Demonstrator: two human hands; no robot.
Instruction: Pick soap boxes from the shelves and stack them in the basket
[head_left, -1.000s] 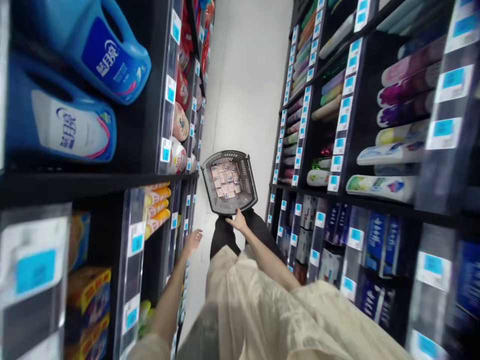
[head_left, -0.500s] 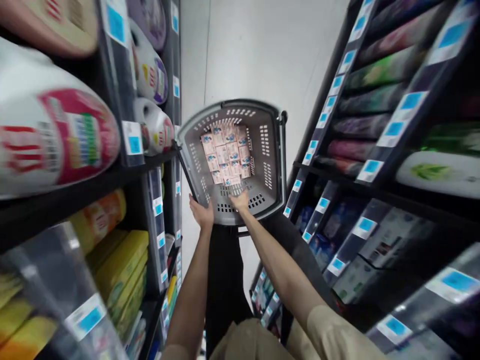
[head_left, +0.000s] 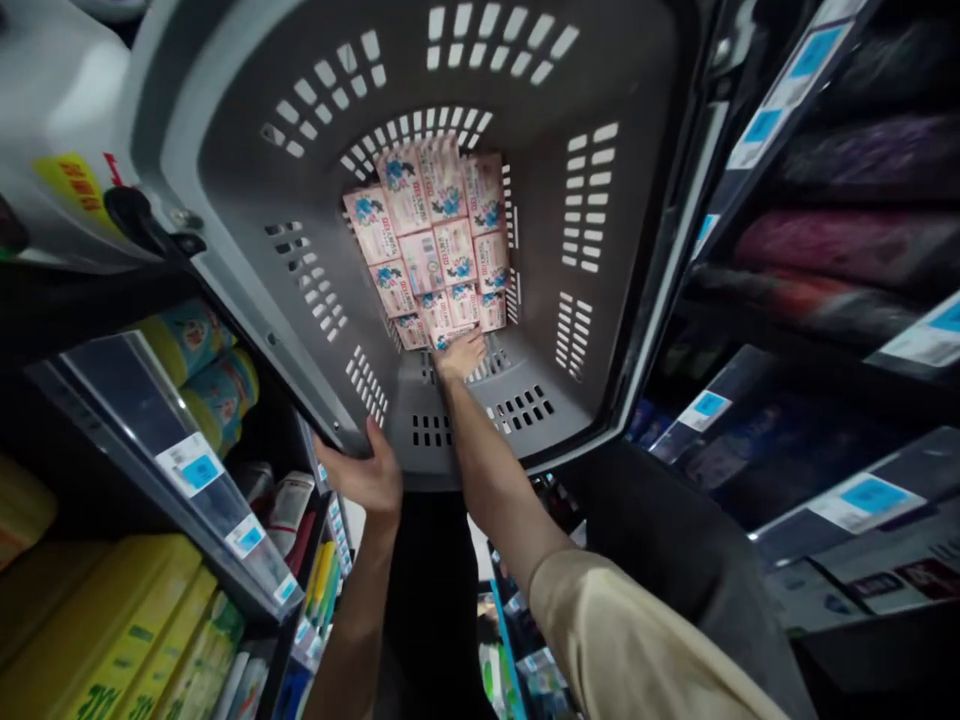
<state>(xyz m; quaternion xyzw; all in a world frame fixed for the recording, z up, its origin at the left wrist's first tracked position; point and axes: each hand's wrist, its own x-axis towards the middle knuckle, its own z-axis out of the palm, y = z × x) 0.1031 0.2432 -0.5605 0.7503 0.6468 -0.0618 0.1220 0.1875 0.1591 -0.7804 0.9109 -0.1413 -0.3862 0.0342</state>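
Right hand (head_left: 459,355) touching pink packets (head_left: 435,240), basket (head_left: 247,150) bottom

The basket (head_left: 615,250) is cut off at the top edge, so its far rim isn't seen. Fingertips of the right hand (head_left: 459,355) are lost among the pink packs (head_left: 435,235), whose print is too small to be read. Shelf goods on the right (head_left: 847,250) are blurred beyond telling.

Yellow packs (head_left: 112,640), shelf price tags (head_left: 199,470)
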